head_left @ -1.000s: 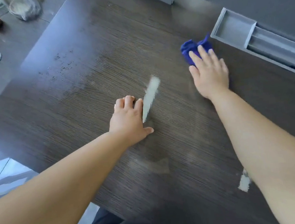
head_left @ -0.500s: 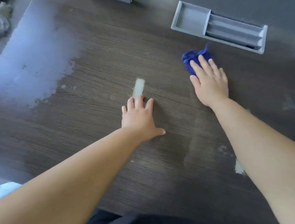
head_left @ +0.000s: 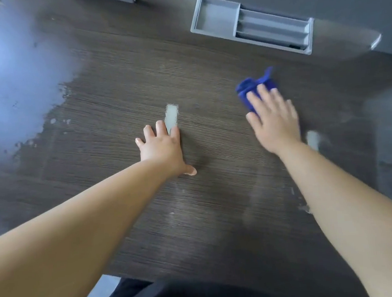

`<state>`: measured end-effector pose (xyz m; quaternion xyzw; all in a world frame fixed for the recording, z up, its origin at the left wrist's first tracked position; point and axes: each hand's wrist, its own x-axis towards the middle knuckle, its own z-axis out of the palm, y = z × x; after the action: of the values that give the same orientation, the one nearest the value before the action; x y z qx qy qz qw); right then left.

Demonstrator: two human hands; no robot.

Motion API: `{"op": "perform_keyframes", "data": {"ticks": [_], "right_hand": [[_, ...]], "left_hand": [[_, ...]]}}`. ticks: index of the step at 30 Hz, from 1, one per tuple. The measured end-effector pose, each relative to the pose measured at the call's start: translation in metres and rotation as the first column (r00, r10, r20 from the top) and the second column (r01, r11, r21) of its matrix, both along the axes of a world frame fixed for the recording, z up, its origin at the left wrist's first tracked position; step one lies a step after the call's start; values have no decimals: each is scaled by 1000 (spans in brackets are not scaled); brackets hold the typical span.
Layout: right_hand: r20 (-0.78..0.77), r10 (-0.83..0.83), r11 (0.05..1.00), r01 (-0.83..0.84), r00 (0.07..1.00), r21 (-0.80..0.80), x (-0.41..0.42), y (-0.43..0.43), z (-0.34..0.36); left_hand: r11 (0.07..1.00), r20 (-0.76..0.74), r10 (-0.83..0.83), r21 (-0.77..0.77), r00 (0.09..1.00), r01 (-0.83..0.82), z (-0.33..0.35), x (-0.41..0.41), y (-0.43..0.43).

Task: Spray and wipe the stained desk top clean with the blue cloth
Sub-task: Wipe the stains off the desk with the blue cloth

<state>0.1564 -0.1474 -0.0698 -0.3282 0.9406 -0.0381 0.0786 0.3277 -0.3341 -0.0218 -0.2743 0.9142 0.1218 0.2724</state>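
While the right side is in motion, the left part of the table (head_left: 113, 84) lies under a pale glare (head_left: 14, 88) with small specks along its edge; I cannot tell if these are stains or drops of spray. Next comes the left hand (head_left: 164, 148), flat on the wood with fingers spread and thumb out, holding nothing. A second ago its fingers were more curled and it lay beside the pale streak (head_left: 171, 117) — now two fingertips touch the lower end of that streak, which is not wiped yet.

Further right and at the far edge sits a grey tray (head_left: 216, 16). The blue cloth (head_left: 248, 89) was just beside its corner before; now it lies well apart from it, nearer to the person. The right hand (head_left: 274, 122) presses on the cloth with straight fingers laid flat and is blurred, so I judge that a stroke is under way. Just right of the wrist a second pale mark (head_left: 312, 138) shows, and beyond it a hazy patch.

So the wiping goes on at the right half — the middle streak and the left specks are, I think, still to be done.
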Motion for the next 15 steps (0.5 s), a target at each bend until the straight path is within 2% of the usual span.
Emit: {"op": "perform_keyframes", "data": {"ticks": [3, 5, 7, 9, 11, 12, 13, 15], "right_hand": [[10, -397, 918, 397, 918, 8, -9, -10, 0], [45, -479, 877, 480, 877, -5, 17, -36, 2], [32, -341, 940, 341, 940, -11, 56, -50, -2], [18, -56, 997, 57, 998, -46, 93, -36, -2], [-37, 210, 977, -212, 977, -41, 102, -2, -4], [-59, 259, 965, -261, 964, -20, 97, 16, -5], [-69, 233, 972, -234, 970, -4, 87, 31, -6], [-30, -6, 1000, 7, 1000, 11, 74, 41, -4]], "left_hand": [[1000, -7, 1, -8, 1000, -1, 0, 0, 0], [1000, -9, 7, -3, 1000, -7, 0, 1, 0], [1000, -28, 13, 1, 1000, -13, 0, 1, -1], [1000, -56, 7, 4, 998, -7, -1, 5, -1], [1000, -97, 11, 21, 995, -9, 0, 10, -3], [999, -122, 21, 37, 992, -17, 1, 12, -6], [998, -145, 40, 57, 989, -32, 2, 15, -8], [993, -196, 85, 92, 977, -68, 5, 21, -12]]}}
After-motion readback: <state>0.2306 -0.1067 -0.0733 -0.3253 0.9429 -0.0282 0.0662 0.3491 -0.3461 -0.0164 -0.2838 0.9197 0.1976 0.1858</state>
